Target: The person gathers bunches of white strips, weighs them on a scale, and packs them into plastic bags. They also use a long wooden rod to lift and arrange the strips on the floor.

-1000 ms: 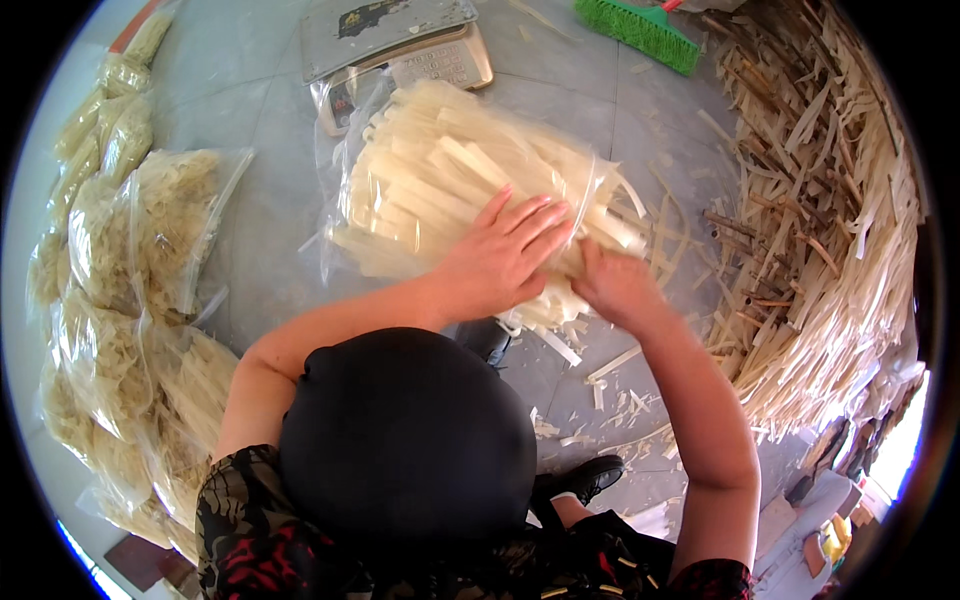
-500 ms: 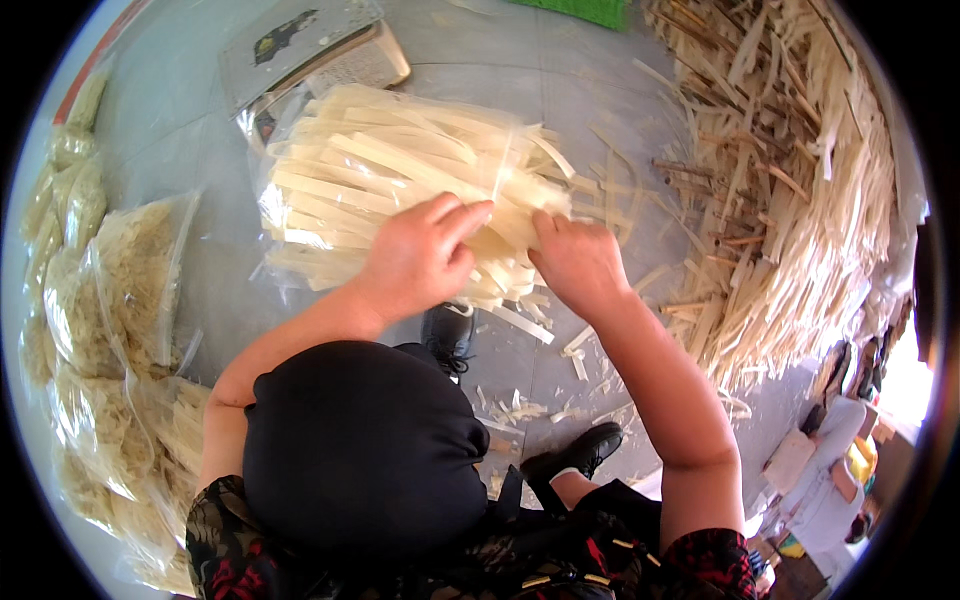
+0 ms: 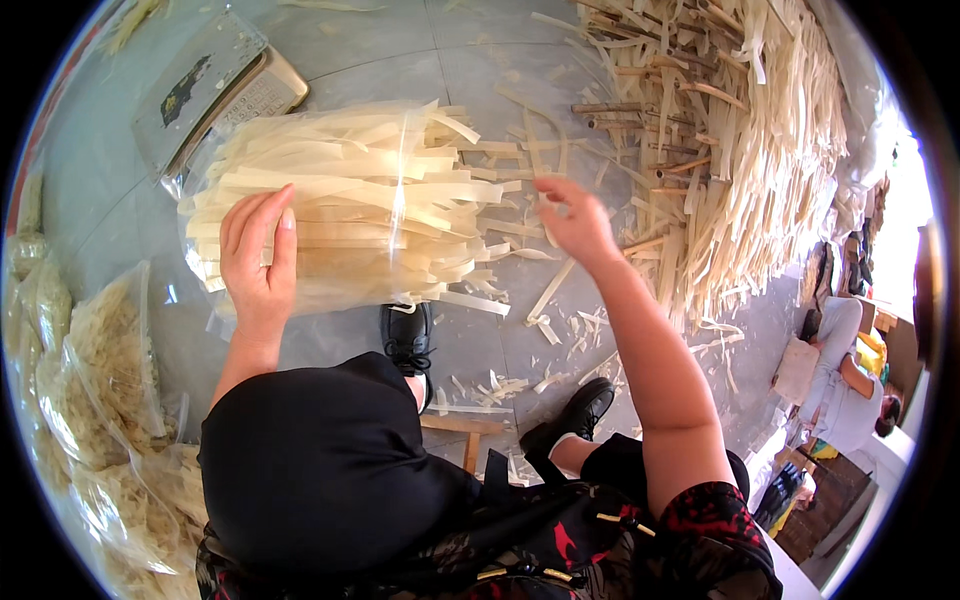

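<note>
A clear plastic bag [image 3: 397, 205] lies across the floor in front of me, packed with long, flat, pale yellow dried strips [image 3: 325, 195]. Their uneven ends stick out of its right-hand mouth. My left hand [image 3: 260, 255] rests on the near left part of the bag, fingers stretched and thumb apart, holding nothing. Past the strip ends on the right, my right hand [image 3: 580, 225] is in the air, off the bag. Its fingers are loosely bent with a gap beside the thumb, and I see nothing in them.
A weighing scale [image 3: 215, 90] stands behind the bag's left end. Filled bags of strips [image 3: 110, 370] line the left. A big heap of strips with thin sticks [image 3: 740, 170] fills the right. Scraps [image 3: 545, 325] litter the floor by my shoes [image 3: 408, 340]. Another person [image 3: 850, 370] is far right.
Both hands were together at the bag's right end. My left hand has moved left along the bag, and my right hand has come away to the right. The whole view has shifted.
</note>
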Available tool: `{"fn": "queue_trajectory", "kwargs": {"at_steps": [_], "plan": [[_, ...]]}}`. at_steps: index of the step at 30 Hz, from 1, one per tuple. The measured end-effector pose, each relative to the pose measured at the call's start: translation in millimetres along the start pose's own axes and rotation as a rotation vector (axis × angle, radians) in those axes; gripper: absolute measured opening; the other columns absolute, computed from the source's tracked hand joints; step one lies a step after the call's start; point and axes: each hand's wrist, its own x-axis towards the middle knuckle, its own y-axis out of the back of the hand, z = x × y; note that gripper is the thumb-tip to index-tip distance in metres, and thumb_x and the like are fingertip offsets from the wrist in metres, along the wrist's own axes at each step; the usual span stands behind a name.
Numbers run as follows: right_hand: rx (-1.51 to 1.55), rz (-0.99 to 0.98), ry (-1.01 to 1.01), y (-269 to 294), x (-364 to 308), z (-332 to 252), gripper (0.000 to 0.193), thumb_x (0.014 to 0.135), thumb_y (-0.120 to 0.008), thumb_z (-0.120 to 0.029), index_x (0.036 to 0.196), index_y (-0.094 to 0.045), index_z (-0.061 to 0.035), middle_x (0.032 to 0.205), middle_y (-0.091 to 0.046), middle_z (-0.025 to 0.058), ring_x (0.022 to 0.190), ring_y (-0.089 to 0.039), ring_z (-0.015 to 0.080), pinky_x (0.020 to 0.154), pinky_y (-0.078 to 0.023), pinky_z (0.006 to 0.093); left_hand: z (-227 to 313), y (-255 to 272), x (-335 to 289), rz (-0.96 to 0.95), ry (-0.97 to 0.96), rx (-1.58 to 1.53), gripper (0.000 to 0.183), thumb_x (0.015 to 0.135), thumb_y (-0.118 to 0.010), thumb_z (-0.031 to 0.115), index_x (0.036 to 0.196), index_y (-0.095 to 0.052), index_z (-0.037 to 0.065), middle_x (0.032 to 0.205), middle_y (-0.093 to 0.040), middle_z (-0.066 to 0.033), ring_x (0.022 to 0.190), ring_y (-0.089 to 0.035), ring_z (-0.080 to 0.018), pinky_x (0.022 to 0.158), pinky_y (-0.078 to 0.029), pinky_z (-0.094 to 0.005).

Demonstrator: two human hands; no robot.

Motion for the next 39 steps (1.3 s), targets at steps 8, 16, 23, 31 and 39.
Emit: {"fn": "queue_trajectory", "kwargs": {"at_steps": [8,16,23,31,39], "plan": [[0.131,-0.041,-0.051,-76.4,-6.8,-34.0,0.045,0.083,-0.060,-0.019,0.127,-0.055,-0.0098,0.120,-0.061,0.0196,0.105,-0.060,0.0317,0.091,-0.046,0.0342,8.0,-7.5,-13.8,-0.031,-0.010,0.078,0.022,0.087,-0.063,0.013,0.107,-0.067,0.005,0.113,-0.064,-0.0087,0.110,-0.055,-0.0302,0.096,-0.042,-0.0384],[0.138,0.038,0.157,-55.0,-54.4,-129.7,0.029,0.086,-0.063,-0.008,0.114,-0.060,-0.0008,0.086,-0.064,0.0071,0.072,-0.060,0.0109,0.066,-0.050,0.0247,-6.5,-36.0,-163.2,-0.418,1.324,-0.854,0.022,0.090,-0.061,0.012,0.109,-0.062,0.003,0.099,-0.065,-0.0067,0.093,-0.060,-0.0130,0.081,-0.048,-0.0262],[0.101,0.009,-0.005,-110.5,-24.3,-159.6,0.043,0.079,-0.070,-0.013,0.119,-0.058,-0.0018,0.076,-0.064,0.0067,0.064,-0.059,0.0123,0.062,-0.048,0.0271,-44.6,-88.8,-184.6,-0.046,1.526,-1.552,0.036,0.087,-0.052,-0.005,0.122,-0.050,-0.001,0.123,-0.056,-0.0123,0.114,-0.054,-0.0248,0.100,-0.046,-0.0371],[0.459,-0.157,-0.210,-127.3,-48.9,-196.2,0.045,0.083,-0.067,-0.009,0.124,-0.047,-0.0022,0.075,-0.065,0.0082,0.055,-0.053,0.0089,0.051,-0.042,0.0227,-43.9,-100.7,-176.2,-0.078,1.560,-1.931,0.029,0.084,-0.050,-0.011,0.112,-0.055,-0.004,0.111,-0.060,-0.0141,0.106,-0.059,-0.0240,0.101,-0.047,-0.0362],[0.473,-0.310,0.088,-87.0,-97.4,-239.7,0.022,0.092,-0.057,-0.003,0.114,-0.055,-0.0009,0.071,-0.061,0.0025,0.049,-0.044,0.0033,0.050,-0.043,0.0198,-7.8,-73.3,-165.6,0.090,1.399,-2.173,0.027,0.088,-0.060,0.005,0.114,-0.055,0.002,0.113,-0.061,-0.0087,0.106,-0.060,-0.0184,0.093,-0.051,-0.0309]]}}
